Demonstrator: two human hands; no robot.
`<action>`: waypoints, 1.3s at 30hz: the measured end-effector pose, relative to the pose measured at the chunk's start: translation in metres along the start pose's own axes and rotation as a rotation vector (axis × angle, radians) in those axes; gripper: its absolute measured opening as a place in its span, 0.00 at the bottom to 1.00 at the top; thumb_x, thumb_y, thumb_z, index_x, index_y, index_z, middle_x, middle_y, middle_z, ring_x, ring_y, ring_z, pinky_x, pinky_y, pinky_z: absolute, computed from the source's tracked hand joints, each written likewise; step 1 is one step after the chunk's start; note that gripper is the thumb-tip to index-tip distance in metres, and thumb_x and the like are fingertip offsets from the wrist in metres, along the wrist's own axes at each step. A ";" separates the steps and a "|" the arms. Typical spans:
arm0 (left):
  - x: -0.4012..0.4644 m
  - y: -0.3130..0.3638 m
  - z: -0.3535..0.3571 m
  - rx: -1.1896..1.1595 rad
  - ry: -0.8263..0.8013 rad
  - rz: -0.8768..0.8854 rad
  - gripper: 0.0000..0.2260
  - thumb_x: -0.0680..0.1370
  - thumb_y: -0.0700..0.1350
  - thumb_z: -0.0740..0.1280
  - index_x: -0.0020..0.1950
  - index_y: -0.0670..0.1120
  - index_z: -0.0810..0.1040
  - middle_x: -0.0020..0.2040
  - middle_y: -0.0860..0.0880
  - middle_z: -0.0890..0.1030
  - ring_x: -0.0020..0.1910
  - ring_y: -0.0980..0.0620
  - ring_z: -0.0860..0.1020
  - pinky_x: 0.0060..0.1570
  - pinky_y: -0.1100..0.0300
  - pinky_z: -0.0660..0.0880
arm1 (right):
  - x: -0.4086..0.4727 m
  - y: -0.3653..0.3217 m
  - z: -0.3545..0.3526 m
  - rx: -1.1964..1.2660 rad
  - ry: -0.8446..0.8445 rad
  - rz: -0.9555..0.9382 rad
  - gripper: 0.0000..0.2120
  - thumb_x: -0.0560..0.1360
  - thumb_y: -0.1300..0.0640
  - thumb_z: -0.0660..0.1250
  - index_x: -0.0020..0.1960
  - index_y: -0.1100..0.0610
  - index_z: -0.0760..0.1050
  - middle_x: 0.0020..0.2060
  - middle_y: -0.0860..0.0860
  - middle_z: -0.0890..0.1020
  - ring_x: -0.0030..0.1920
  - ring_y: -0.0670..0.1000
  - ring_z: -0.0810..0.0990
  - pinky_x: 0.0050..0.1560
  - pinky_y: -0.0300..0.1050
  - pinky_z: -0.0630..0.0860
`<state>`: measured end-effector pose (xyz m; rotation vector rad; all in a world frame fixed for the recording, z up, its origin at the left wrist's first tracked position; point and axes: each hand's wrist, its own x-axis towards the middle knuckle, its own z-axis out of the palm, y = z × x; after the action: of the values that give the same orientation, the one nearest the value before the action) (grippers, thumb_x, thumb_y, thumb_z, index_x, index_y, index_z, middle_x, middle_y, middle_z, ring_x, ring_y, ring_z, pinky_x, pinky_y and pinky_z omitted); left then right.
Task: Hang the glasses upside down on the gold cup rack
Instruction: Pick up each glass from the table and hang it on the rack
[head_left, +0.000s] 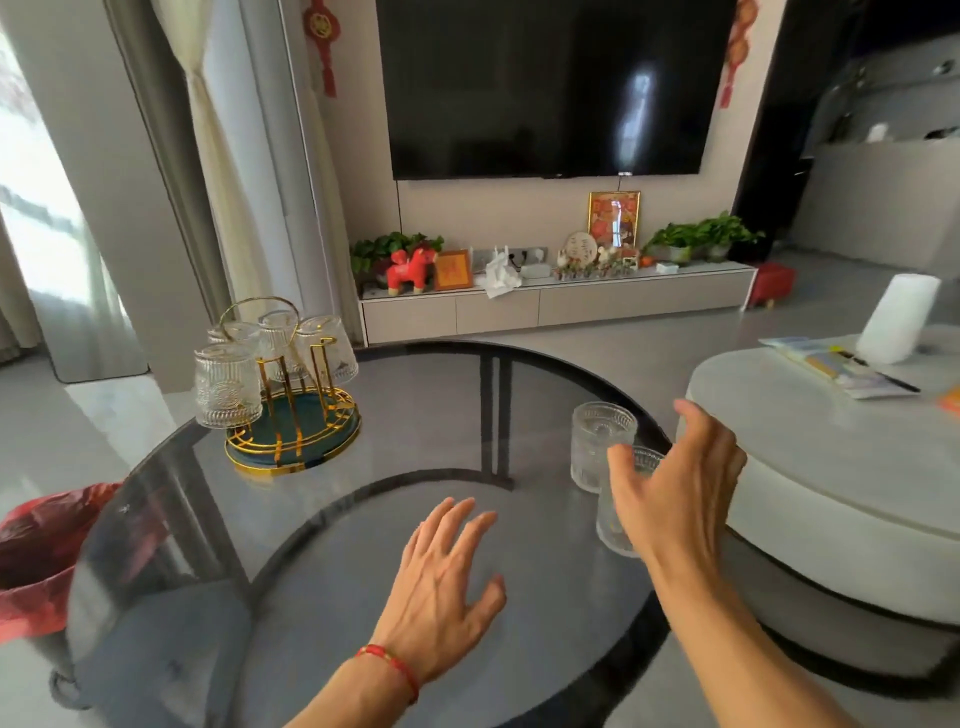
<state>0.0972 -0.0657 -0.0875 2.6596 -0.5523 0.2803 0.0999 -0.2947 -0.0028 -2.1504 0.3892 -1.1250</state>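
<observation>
The gold cup rack (296, 415) stands on a green round base at the far left of the glass table (415, 405). Several ribbed glasses hang upside down on it; the nearest one (227, 384) is at its front left. Two upright ribbed glasses stand at the table's right edge: a far one (597, 441) and a near one (613, 519) partly hidden behind my right hand (675, 488). That hand is spread open beside the near glass, not closed on it. My left hand (441, 582), with a red string on the wrist, hovers open over the table's front.
A white round table (831, 467) with papers and a white cylinder (896, 317) adjoins on the right. A red-bagged bin (41, 551) sits low at the left. Beyond are a TV, a low cabinet with ornaments, and curtains.
</observation>
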 end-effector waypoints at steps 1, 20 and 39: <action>-0.001 -0.001 -0.002 -0.015 -0.012 -0.004 0.29 0.79 0.62 0.57 0.79 0.57 0.59 0.81 0.52 0.59 0.81 0.49 0.51 0.78 0.50 0.52 | 0.003 0.009 -0.004 -0.008 -0.038 0.047 0.38 0.71 0.54 0.75 0.76 0.62 0.64 0.67 0.67 0.73 0.65 0.67 0.71 0.59 0.62 0.73; 0.009 0.021 -0.049 -0.713 -0.052 -0.090 0.33 0.70 0.66 0.72 0.73 0.61 0.67 0.69 0.61 0.72 0.65 0.63 0.73 0.61 0.63 0.73 | -0.033 0.033 -0.003 0.168 -0.705 -0.177 0.41 0.63 0.38 0.78 0.72 0.35 0.64 0.63 0.38 0.74 0.60 0.38 0.75 0.55 0.32 0.73; 0.059 -0.096 -0.115 -1.144 0.280 -0.452 0.28 0.74 0.67 0.64 0.72 0.59 0.66 0.66 0.52 0.76 0.61 0.58 0.78 0.52 0.54 0.81 | -0.051 -0.097 0.152 1.044 -1.032 0.635 0.25 0.76 0.48 0.74 0.70 0.55 0.76 0.63 0.58 0.85 0.57 0.59 0.87 0.59 0.56 0.83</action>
<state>0.1780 0.0439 -0.0014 1.5234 0.0318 0.1259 0.1894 -0.1319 -0.0295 -1.2270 -0.0394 0.2279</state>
